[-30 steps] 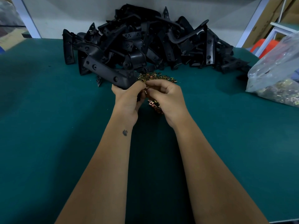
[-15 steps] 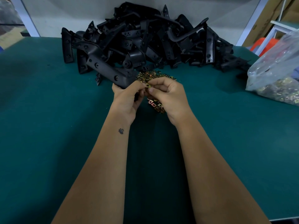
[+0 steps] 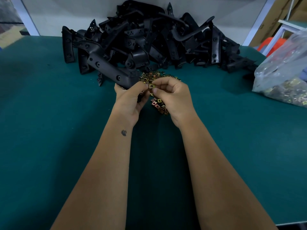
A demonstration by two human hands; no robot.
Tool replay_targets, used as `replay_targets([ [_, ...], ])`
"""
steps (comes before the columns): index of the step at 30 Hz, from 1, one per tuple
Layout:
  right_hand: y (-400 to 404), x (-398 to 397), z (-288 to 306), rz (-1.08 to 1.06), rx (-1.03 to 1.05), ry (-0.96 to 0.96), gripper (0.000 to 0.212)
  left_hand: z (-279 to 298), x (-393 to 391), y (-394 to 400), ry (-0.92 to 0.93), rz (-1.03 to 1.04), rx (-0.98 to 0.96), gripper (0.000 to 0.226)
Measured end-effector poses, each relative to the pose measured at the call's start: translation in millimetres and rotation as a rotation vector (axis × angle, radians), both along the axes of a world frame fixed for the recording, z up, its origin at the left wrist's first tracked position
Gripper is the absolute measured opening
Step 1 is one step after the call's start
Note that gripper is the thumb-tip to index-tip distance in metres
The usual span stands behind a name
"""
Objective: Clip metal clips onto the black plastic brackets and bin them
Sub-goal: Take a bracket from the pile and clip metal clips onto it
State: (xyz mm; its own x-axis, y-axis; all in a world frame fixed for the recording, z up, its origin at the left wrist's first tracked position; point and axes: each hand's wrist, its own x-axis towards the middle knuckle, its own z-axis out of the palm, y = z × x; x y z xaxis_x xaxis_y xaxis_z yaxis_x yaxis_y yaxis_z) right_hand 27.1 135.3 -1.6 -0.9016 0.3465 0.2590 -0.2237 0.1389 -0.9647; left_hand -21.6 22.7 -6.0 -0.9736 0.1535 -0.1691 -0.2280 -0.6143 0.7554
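Pinching one metal clip (image 3: 151, 86), right hand (image 3: 172, 97); left hand (image 3: 131, 98) grips one black bracket (image 3: 109, 70).

Two hands work at the centre: the left hand (image 3: 131, 98) grips one black bracket (image 3: 109, 68), and the right hand (image 3: 172, 95) pinches one metal clip (image 3: 151, 86). One pile of black brackets (image 3: 149, 39), too tangled to count, sits at 12 o'clock on the one green worktop (image 3: 49, 130). One heap of loose clips (image 3: 157, 75) lies just beyond the hands, uncountable. One clear plastic bag of clips (image 3: 282, 77) sits at 2 o'clock.
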Motion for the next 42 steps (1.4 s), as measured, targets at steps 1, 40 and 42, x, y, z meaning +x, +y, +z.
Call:
replay_targets([
  [1, 0, 0, 0, -0.004, 0.0, -0.001, 0.027, 0, 0, 0, 0.004, 0.003, -0.007, 0.043],
  [40, 3, 1, 3, -0.093, -0.258, -0.016, 0.01, -9, -4, -1, 0.26, -0.053, -0.537, 0.097],
  [42, 3, 1, 4, -0.07, -0.287, -0.014, 0.011, -9, -4, 0, 0.256, -0.052, -0.539, 0.098],
])
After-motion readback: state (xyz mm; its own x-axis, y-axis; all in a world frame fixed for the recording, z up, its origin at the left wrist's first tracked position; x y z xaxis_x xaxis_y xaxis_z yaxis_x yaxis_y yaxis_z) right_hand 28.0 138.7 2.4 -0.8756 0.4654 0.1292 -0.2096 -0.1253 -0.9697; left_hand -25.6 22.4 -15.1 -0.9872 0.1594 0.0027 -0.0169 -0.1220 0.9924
